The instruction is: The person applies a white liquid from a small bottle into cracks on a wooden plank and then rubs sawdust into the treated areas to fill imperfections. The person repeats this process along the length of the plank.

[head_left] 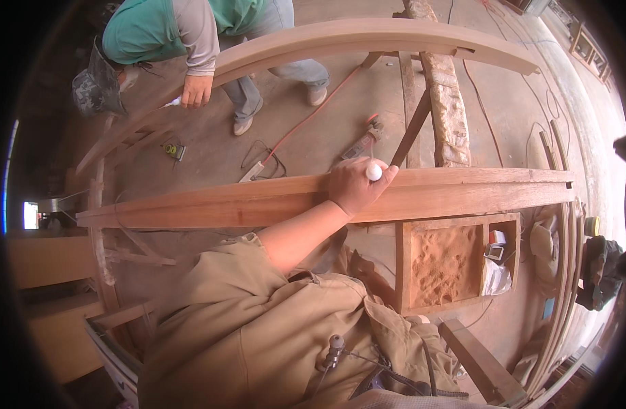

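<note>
My left hand (354, 187) rests on top of a long reddish wooden beam (463, 191) that runs across the middle of the view. Its fingers are closed on a small round white object (374, 172), pressed against the beam's far edge. My bare forearm comes out of a khaki sleeve (258, 293) at the lower middle. My right hand is not in view.
Another person in a teal top (149, 27) bends over a curved wooden arch (367, 31), one hand (196, 91) on it. An orange cable (313, 112), a hand tool (364, 142) and a yellow tape measure (173, 148) lie on the floor. A wooden box (456, 262) sits below the beam.
</note>
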A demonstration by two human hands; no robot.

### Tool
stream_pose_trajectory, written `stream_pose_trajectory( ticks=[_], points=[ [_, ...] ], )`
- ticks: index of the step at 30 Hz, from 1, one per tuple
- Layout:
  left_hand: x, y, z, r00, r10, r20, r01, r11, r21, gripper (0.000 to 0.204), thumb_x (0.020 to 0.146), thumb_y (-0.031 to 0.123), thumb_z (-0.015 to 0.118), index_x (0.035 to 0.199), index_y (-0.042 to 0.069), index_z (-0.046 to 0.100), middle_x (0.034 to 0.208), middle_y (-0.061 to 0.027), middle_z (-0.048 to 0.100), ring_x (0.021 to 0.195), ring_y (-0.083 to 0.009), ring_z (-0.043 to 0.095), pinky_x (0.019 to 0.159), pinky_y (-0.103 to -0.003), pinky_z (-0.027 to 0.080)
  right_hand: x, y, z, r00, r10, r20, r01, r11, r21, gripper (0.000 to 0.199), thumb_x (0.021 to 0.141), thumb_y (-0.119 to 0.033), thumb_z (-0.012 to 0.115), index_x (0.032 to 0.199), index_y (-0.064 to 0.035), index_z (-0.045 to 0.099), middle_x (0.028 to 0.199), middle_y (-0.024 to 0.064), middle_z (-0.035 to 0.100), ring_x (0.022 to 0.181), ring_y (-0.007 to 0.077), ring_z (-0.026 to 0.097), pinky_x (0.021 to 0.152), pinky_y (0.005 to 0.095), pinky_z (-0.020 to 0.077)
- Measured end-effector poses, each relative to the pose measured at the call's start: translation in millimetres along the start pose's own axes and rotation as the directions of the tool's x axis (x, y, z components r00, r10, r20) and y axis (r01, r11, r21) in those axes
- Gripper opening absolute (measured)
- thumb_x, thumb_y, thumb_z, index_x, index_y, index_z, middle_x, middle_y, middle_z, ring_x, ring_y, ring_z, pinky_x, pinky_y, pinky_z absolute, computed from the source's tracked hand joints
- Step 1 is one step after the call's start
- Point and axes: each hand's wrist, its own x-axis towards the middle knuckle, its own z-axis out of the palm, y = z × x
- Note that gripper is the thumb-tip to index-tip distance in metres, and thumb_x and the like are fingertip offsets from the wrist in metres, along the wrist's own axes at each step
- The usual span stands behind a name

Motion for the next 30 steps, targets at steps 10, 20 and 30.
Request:
stream_pose_trajectory(
  ticks=[10, 20, 30],
  points=[
    [-3, 4, -4, 0.998, 0.058, -0.003, -0.059, 0.998, -0.005, 0.040, 0.078, 0.043, 0.059, 0.059, 0.007, 0.063, 0.062, -0.0121, 0.061, 0.060, -0.0296, 0.061, 0.061, -0.041, 0.048, -157, 63, -34, 0.545, 0.700, -0.462, 0.429, 0.241, 0.871, 0.054, 0.086, -0.043, 0.050, 0.127, -0.0087, 0.046, 0.109, 0.0129, 0.061, 0.092, 0.0276, 0.061, 0.077, 0.0398, 0.0487],
    [-8, -7, 3, 0.998, 0.051, -0.023, -0.051, 0.998, 0.023, 0.044, 0.080, 0.047, 0.056, 0.061, 0.008, 0.063, 0.066, -0.0134, 0.063, 0.061, -0.0301, 0.062, 0.059, -0.040, 0.049, -204, -73, -111, 0.454, 0.686, -0.569, 0.638, 0.196, 0.745, 0.085, 0.080, -0.056, 0.056, 0.142, -0.0127, 0.017, 0.139, 0.0159, 0.030, 0.124, 0.0349, 0.034, 0.094, 0.0516, 0.0382],
    [-7, 0, 1, 0.999, 0.019, -0.051, -0.015, 0.996, 0.083, 0.050, 0.075, 0.054, 0.058, 0.063, 0.006, 0.065, 0.066, -0.0201, 0.062, 0.067, -0.0344, 0.063, 0.063, -0.042, 0.051, -167, -58, -118, 0.585, 0.474, -0.658, 0.773, -0.078, 0.630, 0.044, 0.083, -0.029, 0.055, 0.119, -0.0041, 0.049, 0.109, 0.0081, 0.058, 0.101, 0.0248, 0.059, 0.080, 0.0375, 0.0515]
  ],
)
